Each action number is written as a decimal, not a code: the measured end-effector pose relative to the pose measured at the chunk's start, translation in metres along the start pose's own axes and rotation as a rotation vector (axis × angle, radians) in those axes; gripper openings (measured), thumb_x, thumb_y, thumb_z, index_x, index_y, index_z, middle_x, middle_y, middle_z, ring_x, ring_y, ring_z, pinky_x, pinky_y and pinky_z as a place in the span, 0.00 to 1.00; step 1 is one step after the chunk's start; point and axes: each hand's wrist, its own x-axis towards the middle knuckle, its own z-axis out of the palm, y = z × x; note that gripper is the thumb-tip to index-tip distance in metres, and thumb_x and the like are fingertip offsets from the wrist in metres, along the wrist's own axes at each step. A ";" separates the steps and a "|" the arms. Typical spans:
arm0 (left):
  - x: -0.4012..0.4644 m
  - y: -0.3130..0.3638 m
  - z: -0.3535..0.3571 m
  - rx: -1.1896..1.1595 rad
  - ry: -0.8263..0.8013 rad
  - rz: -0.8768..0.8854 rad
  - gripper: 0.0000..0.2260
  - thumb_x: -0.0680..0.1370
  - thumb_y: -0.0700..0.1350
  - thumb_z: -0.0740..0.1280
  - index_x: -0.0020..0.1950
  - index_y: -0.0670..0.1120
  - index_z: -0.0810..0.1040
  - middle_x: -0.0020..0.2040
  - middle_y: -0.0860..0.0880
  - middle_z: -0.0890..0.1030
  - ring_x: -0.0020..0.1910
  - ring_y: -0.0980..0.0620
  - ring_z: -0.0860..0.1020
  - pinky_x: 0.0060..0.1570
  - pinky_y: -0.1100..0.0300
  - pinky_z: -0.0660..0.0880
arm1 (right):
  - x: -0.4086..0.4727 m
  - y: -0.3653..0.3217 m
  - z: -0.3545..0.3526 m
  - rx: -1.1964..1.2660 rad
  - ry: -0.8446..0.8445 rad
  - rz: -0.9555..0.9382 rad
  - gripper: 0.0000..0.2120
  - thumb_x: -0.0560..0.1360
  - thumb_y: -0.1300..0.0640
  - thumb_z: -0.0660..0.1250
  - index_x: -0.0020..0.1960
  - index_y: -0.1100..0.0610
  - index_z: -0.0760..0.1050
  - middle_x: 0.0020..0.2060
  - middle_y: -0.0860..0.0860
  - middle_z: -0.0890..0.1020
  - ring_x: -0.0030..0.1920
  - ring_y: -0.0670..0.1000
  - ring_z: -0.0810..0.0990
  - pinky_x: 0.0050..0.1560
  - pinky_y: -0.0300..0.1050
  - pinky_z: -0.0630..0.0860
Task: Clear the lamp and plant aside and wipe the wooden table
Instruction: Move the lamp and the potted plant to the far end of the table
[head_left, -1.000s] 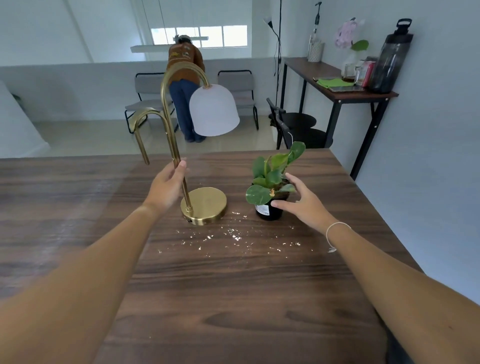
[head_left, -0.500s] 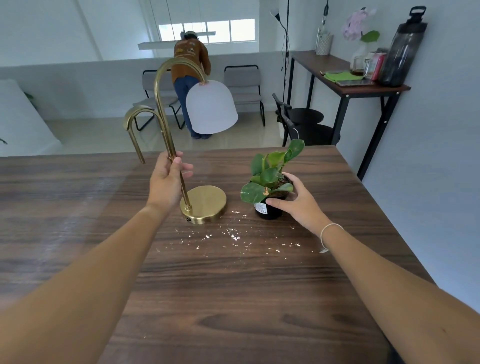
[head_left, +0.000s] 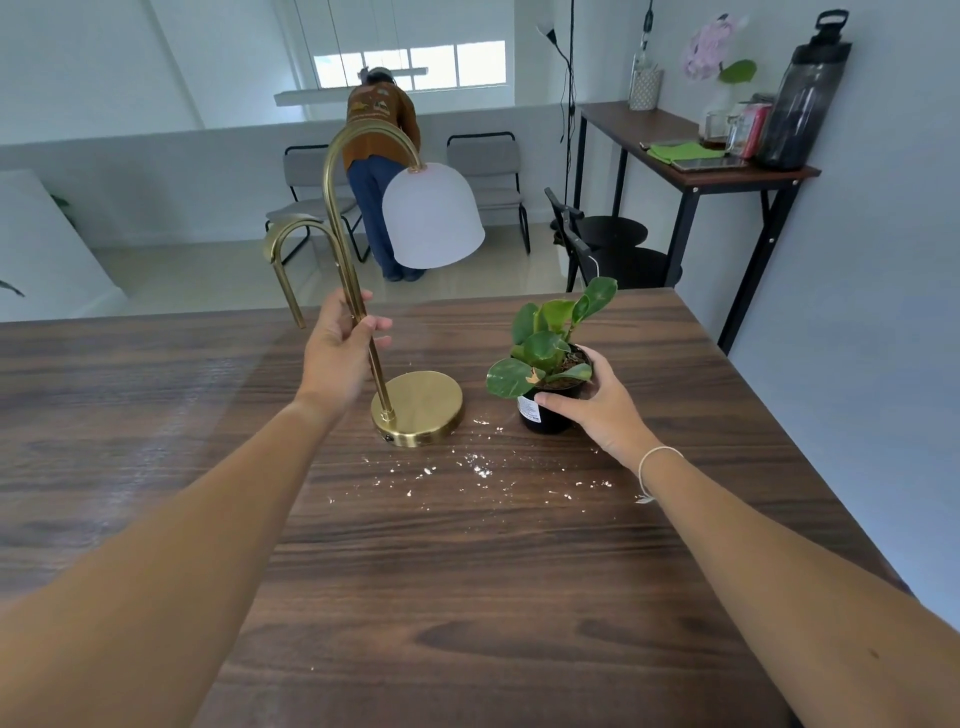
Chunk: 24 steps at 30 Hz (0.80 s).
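Both forearms enter from the bottom corners and reach toward frame centre over the dark wood table (head_left: 467, 597).

White crumbs (head_left: 478, 470) lie scattered on the table just below centre, in front of the lamp base and the pot.

Right hand (head_left: 597, 405), right of centre: fingers wrapped around the black pot (head_left: 540, 415) of the plant (head_left: 550, 338), thumb across the near side by a white label. Pot base appears to rest on the table. A thin white bracelet (head_left: 657, 457) sits on the right wrist.

Left hand (head_left: 337, 353), just left of centre: closed around the brass stem of the lamp (head_left: 421, 408), about midway up the straight section. Round brass base sits flat on the table, just left of the pot, not touching it. Stem arches over at upper centre to a white dome shade (head_left: 431, 218) hanging above the far table edge. A second, smaller brass arch branches off to the left.

Far field: another person (head_left: 382, 156) bends over at upper centre, with grey chairs (head_left: 488, 171) on either side. A side table (head_left: 691, 171) at upper right carries a dark bottle (head_left: 805, 98), a green cloth and small items.
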 end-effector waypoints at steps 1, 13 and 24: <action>0.000 0.000 -0.001 0.004 -0.001 -0.005 0.11 0.79 0.41 0.57 0.54 0.57 0.69 0.47 0.52 0.81 0.48 0.51 0.80 0.51 0.50 0.75 | 0.000 0.000 0.001 0.002 0.016 -0.002 0.33 0.61 0.54 0.79 0.61 0.44 0.67 0.58 0.45 0.79 0.59 0.46 0.77 0.62 0.44 0.72; 0.005 0.007 -0.004 -0.006 0.042 -0.056 0.09 0.78 0.40 0.59 0.49 0.55 0.71 0.44 0.51 0.81 0.47 0.45 0.80 0.48 0.43 0.78 | -0.002 -0.008 0.008 -0.016 0.193 -0.032 0.34 0.56 0.44 0.77 0.59 0.41 0.67 0.53 0.40 0.78 0.56 0.44 0.78 0.56 0.41 0.72; 0.043 0.054 0.000 -0.064 -0.027 0.113 0.07 0.78 0.40 0.59 0.52 0.51 0.70 0.42 0.50 0.80 0.41 0.46 0.80 0.41 0.49 0.78 | -0.003 -0.043 -0.010 -0.049 0.323 -0.066 0.36 0.55 0.43 0.77 0.60 0.41 0.66 0.53 0.40 0.78 0.57 0.46 0.78 0.61 0.47 0.74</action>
